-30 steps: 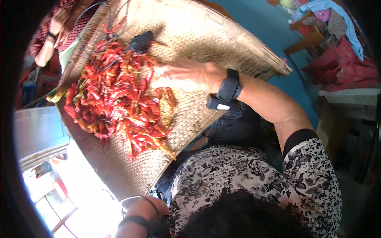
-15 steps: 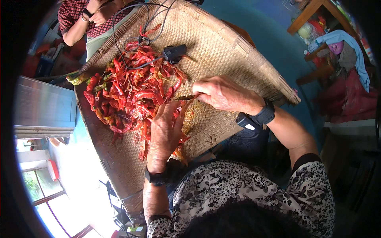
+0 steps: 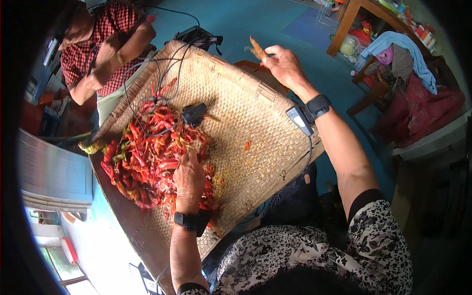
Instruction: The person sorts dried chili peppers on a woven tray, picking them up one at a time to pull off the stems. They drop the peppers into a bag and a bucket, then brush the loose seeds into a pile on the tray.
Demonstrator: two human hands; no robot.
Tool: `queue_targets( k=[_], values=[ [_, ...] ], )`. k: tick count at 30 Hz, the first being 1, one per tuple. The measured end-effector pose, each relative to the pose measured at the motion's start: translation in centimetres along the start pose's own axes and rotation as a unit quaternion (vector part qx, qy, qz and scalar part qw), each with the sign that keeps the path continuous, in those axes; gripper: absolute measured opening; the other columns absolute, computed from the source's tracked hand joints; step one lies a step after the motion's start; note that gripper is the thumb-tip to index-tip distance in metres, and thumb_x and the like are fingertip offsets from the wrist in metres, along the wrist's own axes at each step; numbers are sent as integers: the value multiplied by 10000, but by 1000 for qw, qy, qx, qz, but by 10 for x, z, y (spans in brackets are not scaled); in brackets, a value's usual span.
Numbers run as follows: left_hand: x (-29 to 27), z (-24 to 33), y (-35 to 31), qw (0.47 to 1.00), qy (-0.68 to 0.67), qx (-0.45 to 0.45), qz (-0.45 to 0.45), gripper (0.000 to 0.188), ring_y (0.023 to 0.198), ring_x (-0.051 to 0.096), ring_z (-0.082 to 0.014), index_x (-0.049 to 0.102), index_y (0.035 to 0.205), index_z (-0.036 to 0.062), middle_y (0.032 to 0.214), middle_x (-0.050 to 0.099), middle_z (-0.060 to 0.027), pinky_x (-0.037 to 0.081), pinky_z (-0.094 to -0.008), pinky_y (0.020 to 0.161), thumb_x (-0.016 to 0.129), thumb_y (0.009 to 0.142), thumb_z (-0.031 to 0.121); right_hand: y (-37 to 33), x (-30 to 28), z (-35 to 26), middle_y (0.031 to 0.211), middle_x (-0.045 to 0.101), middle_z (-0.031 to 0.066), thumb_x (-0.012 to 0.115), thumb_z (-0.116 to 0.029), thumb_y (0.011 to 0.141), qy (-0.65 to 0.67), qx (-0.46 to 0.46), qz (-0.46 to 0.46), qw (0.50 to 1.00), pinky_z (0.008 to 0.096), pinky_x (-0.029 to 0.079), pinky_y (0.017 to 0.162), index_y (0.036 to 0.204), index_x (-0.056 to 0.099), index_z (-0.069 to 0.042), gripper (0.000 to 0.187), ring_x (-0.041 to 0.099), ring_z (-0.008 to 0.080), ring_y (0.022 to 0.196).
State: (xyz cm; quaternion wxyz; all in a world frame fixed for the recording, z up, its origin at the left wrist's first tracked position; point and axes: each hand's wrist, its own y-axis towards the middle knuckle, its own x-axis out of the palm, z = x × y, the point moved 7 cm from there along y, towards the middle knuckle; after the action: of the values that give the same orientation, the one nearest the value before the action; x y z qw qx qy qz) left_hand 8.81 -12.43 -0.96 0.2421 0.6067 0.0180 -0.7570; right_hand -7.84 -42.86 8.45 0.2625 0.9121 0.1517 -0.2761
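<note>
Beyond the far right edge of a woven bamboo tray (image 3: pixel 236 93), my right hand (image 3: pixel 285 69) is raised over the floor. A brownish dried chili pepper (image 3: pixel 256 48) sticks up from its closed thumb and fingers. My left hand (image 3: pixel 189 179) lies at the right side of a heap of red dried chilies (image 3: pixel 147 152). Its fingers are drawn together and bent down among the peppers; their tips, and whatever they grip, are hidden. Loose yellow seeds (image 3: pixel 228 172) and a small red chili piece (image 3: pixel 247 146) are scattered on the weave right of the heap.
A black device (image 3: pixel 194 114) with cables rests on the tray behind the heap. Another person (image 3: pixel 110 59) with bent arms is at the far left. A brown stool (image 3: pixel 265 73) stands past the far edge. Cloths (image 3: pixel 398 54) hang on wooden furniture at the right.
My right hand has moved from above the tray, up and right past its edge, with a brownish chili in it. The left hand has parted from it and moved slightly farther into the heap.
</note>
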Motion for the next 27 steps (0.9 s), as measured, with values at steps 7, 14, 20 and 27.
queue_targets(
  k=[7,14,20,27],
  values=[
    [4,-14,1,998,-12,-39,-41,131,765,603,-398,506,872,53,895,595,-175,483,-511,614,551,750,66,-41,31,-33,862,673,90,599,-175,888,-6,-72,-133,988,312,509,677,1040,626,-30,212,637,172,771],
    [-32,7,5,959,-278,-37,47,91,717,628,-324,565,907,17,775,623,-167,505,-388,647,572,818,7,-161,97,-108,692,573,168,602,-156,876,68,-199,-325,922,403,487,594,1176,513,34,365,592,305,623],
    [-35,12,-23,857,-499,-118,53,83,711,563,-68,584,951,21,783,624,-11,481,-232,629,614,874,15,-186,125,-121,701,599,209,615,-69,810,166,-163,-322,918,448,452,541,958,553,-15,170,616,385,655],
    [-9,9,-40,744,-649,-144,68,72,808,590,-84,617,934,24,875,618,-12,498,-229,727,644,869,8,-197,121,-117,668,585,201,651,-147,823,125,-168,-354,912,420,445,533,851,555,-1,177,615,355,631]
  ],
)
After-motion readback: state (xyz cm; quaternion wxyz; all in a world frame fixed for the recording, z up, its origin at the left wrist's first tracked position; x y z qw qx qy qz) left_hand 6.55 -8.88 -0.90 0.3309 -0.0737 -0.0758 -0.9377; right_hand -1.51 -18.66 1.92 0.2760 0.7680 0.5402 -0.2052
